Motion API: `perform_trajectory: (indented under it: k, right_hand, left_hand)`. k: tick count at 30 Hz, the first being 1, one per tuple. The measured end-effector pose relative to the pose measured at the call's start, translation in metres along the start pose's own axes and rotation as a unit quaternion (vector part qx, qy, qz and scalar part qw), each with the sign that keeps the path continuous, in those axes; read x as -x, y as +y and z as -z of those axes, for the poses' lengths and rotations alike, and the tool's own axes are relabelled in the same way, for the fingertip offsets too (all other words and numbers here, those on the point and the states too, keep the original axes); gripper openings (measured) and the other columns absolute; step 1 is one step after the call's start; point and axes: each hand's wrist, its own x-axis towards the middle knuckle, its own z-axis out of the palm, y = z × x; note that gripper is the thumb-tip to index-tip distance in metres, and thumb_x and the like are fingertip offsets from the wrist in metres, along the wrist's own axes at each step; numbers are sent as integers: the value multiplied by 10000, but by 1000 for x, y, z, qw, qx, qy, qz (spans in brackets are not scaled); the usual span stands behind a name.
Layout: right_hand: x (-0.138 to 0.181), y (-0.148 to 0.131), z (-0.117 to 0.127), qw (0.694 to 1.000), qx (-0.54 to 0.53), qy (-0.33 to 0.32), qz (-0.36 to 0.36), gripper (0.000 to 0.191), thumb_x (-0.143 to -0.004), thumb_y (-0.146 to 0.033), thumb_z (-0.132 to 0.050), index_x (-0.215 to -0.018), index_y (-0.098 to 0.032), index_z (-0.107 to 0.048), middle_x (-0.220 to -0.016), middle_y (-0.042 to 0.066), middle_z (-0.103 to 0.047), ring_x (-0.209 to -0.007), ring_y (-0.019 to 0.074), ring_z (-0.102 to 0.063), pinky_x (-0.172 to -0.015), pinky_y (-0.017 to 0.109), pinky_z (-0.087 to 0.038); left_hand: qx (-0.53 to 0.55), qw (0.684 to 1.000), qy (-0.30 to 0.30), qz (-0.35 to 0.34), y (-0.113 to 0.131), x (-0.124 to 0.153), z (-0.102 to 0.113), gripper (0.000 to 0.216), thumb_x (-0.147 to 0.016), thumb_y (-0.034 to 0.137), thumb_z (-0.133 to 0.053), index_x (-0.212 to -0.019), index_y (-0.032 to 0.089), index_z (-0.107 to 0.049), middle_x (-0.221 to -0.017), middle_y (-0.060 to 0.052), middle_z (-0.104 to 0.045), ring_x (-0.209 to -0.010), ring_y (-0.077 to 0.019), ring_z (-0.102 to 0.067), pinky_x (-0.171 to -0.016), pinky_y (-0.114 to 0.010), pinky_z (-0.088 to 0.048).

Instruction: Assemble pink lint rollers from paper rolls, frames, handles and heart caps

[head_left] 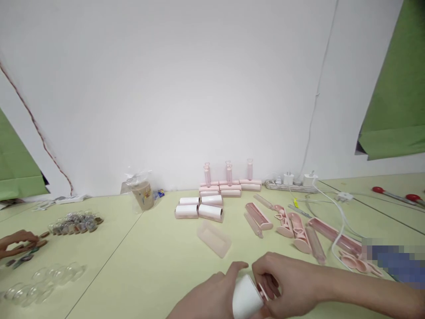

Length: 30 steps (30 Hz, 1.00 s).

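Both of my hands meet at the bottom middle of the view. My left hand (207,297) is wrapped round a white paper roll (245,297). My right hand (282,283) is closed on a pink plastic part (264,290) at the roll's end. A clear plastic cover (214,238) lies on the pale green table (149,266) just beyond my hands. Further back lie several white rolls (199,208), and several pink roller handles (229,184) stand against the wall.
Loose pink roller parts (292,223) lie to the right, by a power strip (292,182) and white cables. A cup in a plastic bag (142,191) stands at the back. At the left edge another person's hand (15,243) is near small jars (75,223).
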Motion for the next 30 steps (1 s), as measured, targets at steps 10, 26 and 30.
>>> perform_trajectory:
  k: [10,26,30]
  right_hand:
    - [-4,29,17,991,-131,-12,17,377,-637,-473,-685,-833,-159,-616,-727,16,-595,-700,167,-550,-591,245,-418]
    - [-43,31,11,935,-237,259,45,501,-803,-543,-481,-1195,-232,-481,-1068,78,-562,-995,255,-517,-824,380,-442]
    - [-49,31,14,951,-121,273,75,411,-857,-501,-414,-1182,-277,-526,-1146,52,-551,-1074,248,-465,-903,375,-383]
  left_hand:
    - [-22,991,-123,44,-11,-21,0,316,-578,319,-687,-862,219,-591,-772,22,-625,-662,-171,-563,-552,-227,-384]
    - [9,997,58,53,-94,-64,50,888,-581,315,-673,-1315,190,-189,-1351,-139,-227,-1268,-304,-173,-1038,-430,-160]
    - [15,996,57,63,-100,-63,37,847,-644,276,-624,-1335,207,-140,-1241,-109,-354,-1164,-251,-334,-997,-389,-250]
